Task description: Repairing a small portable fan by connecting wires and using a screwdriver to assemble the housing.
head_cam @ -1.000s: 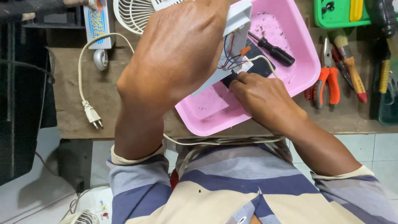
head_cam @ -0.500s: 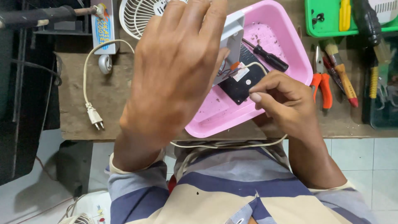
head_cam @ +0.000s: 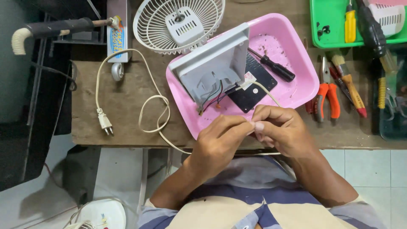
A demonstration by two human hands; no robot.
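Observation:
My left hand (head_cam: 220, 142) and my right hand (head_cam: 282, 129) meet at the near edge of the pink tray (head_cam: 305, 80), fingertips pinched together on a thin white wire (head_cam: 267, 91). That wire runs up to a small white connector on a black circuit board (head_cam: 254, 89) lying in the tray. A grey fan base (head_cam: 214, 65) stands tilted in the tray, its open underside showing red, blue and black wires. A black-handled screwdriver (head_cam: 275, 68) lies in the tray behind the board.
A white fan grille (head_cam: 178, 21) lies beyond the tray. A white power cord with plug (head_cam: 104, 121) loops across the wooden table (head_cam: 123, 97). Orange pliers (head_cam: 328, 93), a brush and other tools lie right; a green tray (head_cam: 322, 40) holds a yellow screwdriver.
My left hand has dropped from above the fan base down to the tray's near edge, uncovering the base. Both hands now pinch the white wire together.

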